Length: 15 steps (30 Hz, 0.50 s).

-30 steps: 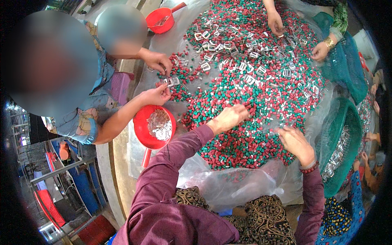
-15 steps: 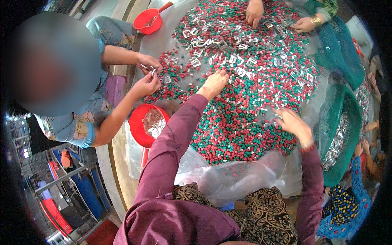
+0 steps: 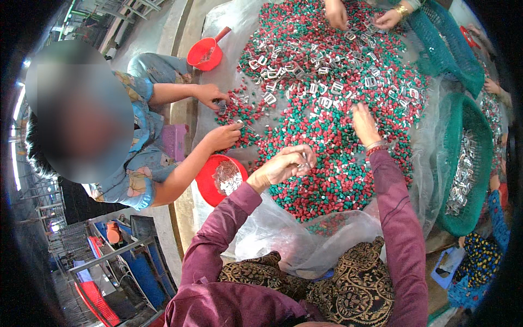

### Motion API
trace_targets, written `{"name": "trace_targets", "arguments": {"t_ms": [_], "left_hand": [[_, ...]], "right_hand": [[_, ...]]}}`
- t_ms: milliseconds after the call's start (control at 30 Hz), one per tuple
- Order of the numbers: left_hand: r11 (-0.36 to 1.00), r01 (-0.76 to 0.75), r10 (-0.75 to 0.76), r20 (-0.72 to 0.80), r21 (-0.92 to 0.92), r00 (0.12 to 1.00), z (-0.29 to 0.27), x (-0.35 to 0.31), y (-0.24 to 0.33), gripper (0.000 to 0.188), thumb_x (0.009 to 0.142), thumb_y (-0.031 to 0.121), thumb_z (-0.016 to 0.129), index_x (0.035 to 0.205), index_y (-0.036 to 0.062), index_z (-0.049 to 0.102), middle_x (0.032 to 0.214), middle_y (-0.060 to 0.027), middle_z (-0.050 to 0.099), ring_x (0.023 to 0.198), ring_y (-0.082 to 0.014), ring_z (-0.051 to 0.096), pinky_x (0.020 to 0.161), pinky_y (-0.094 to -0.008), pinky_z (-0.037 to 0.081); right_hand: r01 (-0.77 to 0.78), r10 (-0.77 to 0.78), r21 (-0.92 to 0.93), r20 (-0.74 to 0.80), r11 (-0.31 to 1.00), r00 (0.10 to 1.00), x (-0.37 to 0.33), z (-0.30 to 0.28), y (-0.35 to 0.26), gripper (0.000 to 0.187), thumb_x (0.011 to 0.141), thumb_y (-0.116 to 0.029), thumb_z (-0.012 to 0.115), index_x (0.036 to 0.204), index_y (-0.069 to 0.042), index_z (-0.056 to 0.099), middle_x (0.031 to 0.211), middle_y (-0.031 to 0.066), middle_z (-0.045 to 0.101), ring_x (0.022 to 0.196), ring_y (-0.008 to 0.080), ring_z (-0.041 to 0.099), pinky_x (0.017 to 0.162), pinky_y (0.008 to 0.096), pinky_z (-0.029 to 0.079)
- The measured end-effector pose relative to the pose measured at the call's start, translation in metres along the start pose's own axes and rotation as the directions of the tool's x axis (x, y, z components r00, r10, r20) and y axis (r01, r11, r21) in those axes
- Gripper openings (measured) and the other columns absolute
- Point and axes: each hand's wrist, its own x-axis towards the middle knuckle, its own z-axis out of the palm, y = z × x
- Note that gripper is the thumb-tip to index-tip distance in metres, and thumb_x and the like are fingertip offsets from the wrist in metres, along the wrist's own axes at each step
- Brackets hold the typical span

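A broad heap of small red, green and white chips (image 3: 321, 185) is spread in front of me, with silvery metal buckles (image 3: 325, 102) strewn through its middle and far part. Over the near left of the heap my left hand (image 3: 286, 165) is closed in a pinch; the small thing at its fingertips is too small to name. Farther out, my right hand (image 3: 366, 126) reaches down to the chips just right of the buckles. Its fingers are bent together, and whatever they grip is hidden.
Clear plastic sheeting (image 3: 294, 245) lies beneath the heap. Red long-handled scoops (image 3: 204, 196) (image 3: 206, 54) stand on the left, beside a co-worker's hands (image 3: 223, 136). A green basket (image 3: 468, 215) holding buckles is at right. Another person's hands (image 3: 336, 15) work at the far edge.
My left hand has drawn back toward me, off the buckles. My right hand has moved forward and left. The co-worker's hands on the left have parted and lowered to the chips.
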Motion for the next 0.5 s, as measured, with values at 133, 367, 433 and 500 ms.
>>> {"name": "trace_targets", "arguments": {"t_ms": [133,367,433,500], "left_hand": [[0.994,0.017,-0.023,-0.053,-0.104,0.998,-0.012,0.002,0.005,0.029,0.089,0.034,0.054,0.088,0.0056,0.052,0.081,-0.0038,0.05,0.059,-0.0056,0.04,0.044,-0.0189,0.029],[0.387,-0.19,0.469,-0.015,0.903,0.883,-0.048,0.132,0.018,0.03,0.081,0.027,0.065,0.105,0.0094,0.067,0.066,-0.0012,0.06,0.058,-0.0143,0.056,0.053,-0.0323,0.043],[-0.173,0.052,0.524,0.047,0.984,0.85,-0.06,0.169,0.016,0.026,0.079,0.015,0.06,0.104,0.0169,0.069,0.079,-0.0145,0.065,0.068,-0.0287,0.064,0.061,-0.0413,0.05],[-0.548,0.066,0.476,0.245,0.834,0.845,-0.069,0.193,0.008,0.019,0.079,0.01,0.057,0.094,0.0121,0.069,0.082,-0.0138,0.064,0.067,-0.029,0.065,0.061,-0.0422,0.052]], "right_hand": [[0.12,-0.129,0.118,0.071,0.986,0.989,-0.054,-0.004,-0.033,0.02,0.082,-0.003,0.049,0.1,0.001,0.056,0.095,0.0167,0.053,0.088,0.0326,0.057,0.075,0.0424,0.048],[0.087,-0.079,0.477,-0.036,0.875,0.996,-0.11,-0.028,-0.058,0.014,0.081,-0.012,0.063,0.092,-0.005,0.07,0.09,0.0119,0.058,0.084,0.0295,0.058,0.074,0.039,0.049],[-0.034,0.069,0.562,-0.041,0.826,0.997,-0.112,-0.041,-0.068,0.016,0.078,-0.012,0.068,0.092,-0.006,0.072,0.091,0.0112,0.061,0.083,0.0263,0.059,0.079,0.0363,0.047],[-0.17,0.21,0.68,0.024,0.713,0.977,-0.119,-0.05,-0.066,0.017,0.078,-0.011,0.069,0.093,-0.005,0.071,0.087,0.0114,0.063,0.08,0.025,0.06,0.081,0.0354,0.046]]}}
